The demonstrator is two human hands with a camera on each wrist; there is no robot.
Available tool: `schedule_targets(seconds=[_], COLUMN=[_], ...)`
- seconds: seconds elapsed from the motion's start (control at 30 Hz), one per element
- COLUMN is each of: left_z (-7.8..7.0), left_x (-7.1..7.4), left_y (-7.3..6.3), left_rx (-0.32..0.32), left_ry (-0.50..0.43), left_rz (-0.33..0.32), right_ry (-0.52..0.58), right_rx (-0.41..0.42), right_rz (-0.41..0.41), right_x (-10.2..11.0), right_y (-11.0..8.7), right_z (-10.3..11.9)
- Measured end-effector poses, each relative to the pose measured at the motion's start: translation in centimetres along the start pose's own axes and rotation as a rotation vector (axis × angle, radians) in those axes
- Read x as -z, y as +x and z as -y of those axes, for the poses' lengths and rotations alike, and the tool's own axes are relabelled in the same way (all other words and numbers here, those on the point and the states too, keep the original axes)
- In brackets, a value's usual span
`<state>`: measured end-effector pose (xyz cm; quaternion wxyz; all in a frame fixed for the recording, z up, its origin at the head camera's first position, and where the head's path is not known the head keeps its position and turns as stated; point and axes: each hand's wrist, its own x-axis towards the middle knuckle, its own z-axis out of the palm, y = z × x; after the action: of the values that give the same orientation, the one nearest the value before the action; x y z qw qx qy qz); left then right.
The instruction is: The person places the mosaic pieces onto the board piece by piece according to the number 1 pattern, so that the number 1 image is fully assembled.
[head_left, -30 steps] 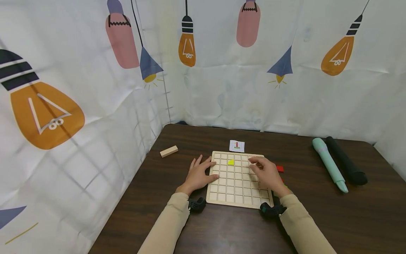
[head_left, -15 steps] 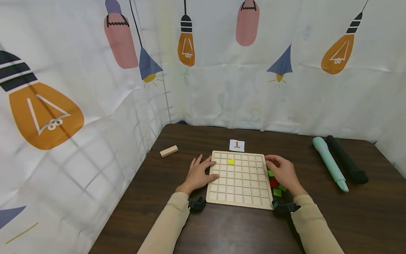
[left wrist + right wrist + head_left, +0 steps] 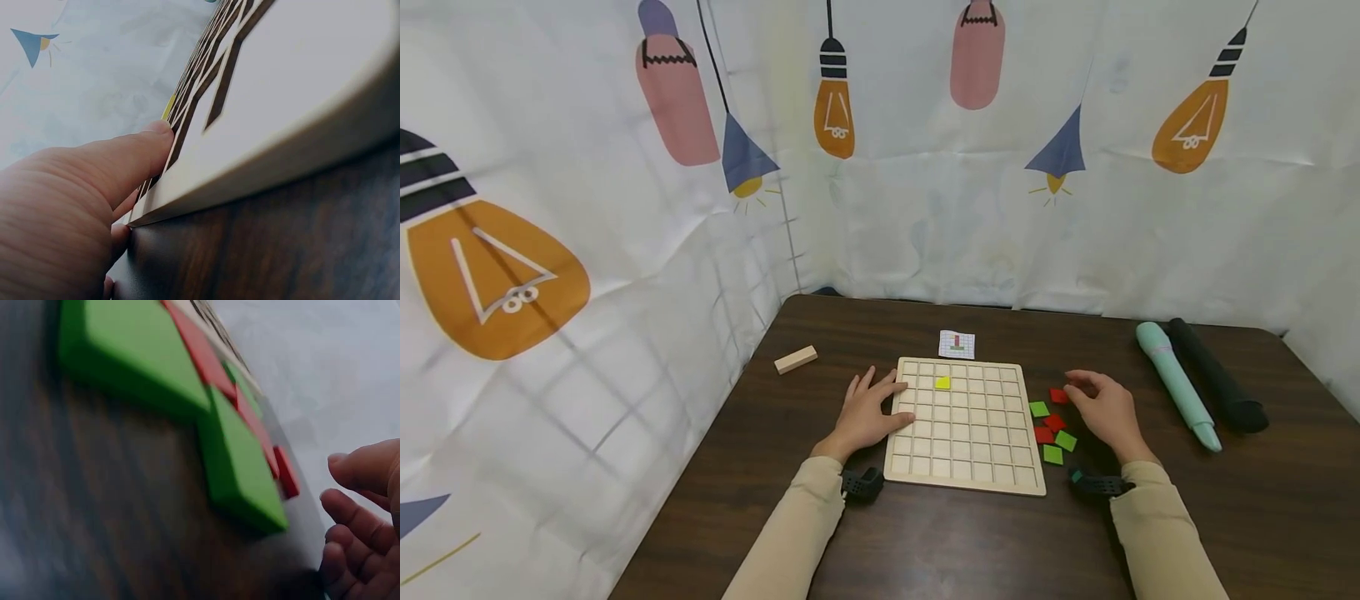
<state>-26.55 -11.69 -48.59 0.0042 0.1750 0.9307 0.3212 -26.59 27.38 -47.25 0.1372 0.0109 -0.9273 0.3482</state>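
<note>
A pale wooden grid board (image 3: 962, 425) lies on the dark table. One yellow piece (image 3: 942, 383) sits in its upper part. My left hand (image 3: 859, 417) rests at the board's left edge, fingers spread; the left wrist view shows the thumb (image 3: 140, 150) on its surface. Right of the board, my right hand (image 3: 1105, 412) hovers beside a red tile (image 3: 1058, 396), fingers bent loosely and nothing visible between them. Several red and green tiles lie there, among them a green tile (image 3: 1052, 454). In the right wrist view, thumb and fingertips are apart from the nearest red tile (image 3: 286, 472).
Behind the board lies a small printed card (image 3: 957, 344) with a red and green pattern. A wooden block (image 3: 796, 359) is at the far left. To the right are a mint-green microphone-shaped object (image 3: 1180, 387) and a black cylinder (image 3: 1217, 375). A printed curtain (image 3: 910, 225) hangs behind the table.
My right hand has moved from over the board's right part to the right, past the tiles, uncovering them. My left hand has stayed at the board's left edge.
</note>
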Motion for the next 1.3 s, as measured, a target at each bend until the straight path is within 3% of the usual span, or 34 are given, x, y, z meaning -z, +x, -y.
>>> schedule_targets(seconds=[0.23, 0.4, 0.53, 0.87, 1.3], left_z=[0.2, 0.18, 0.18, 0.26, 0.25], left_x=[-0.14, -0.11, -0.06, 0.01, -0.06], left_y=[-0.18, -0.18, -0.05, -0.17, -0.02], left_rx=[0.008, 0.005, 0.005, 0.007, -0.001], left_ry=[0.003, -0.002, 0.0, 0.001, 0.007], left_rz=[0.005, 0.006, 0.004, -0.005, -0.004], right_ry=[-0.002, 0.006, 0.003, -0.049, -0.033], right_rx=[-0.045, -0.012, 0.004, 0.026, 0.048], right_rz=[0.069, 0.189, 0.234, 0.211, 0.187], right_x=[-0.15, 0.05, 0.26, -0.33, -0.35], right_y=[-0.23, -0.35, -0.25, -0.04, -0.06], right_z=[-0.85, -1.01, -0.89, -0.86, -1.1])
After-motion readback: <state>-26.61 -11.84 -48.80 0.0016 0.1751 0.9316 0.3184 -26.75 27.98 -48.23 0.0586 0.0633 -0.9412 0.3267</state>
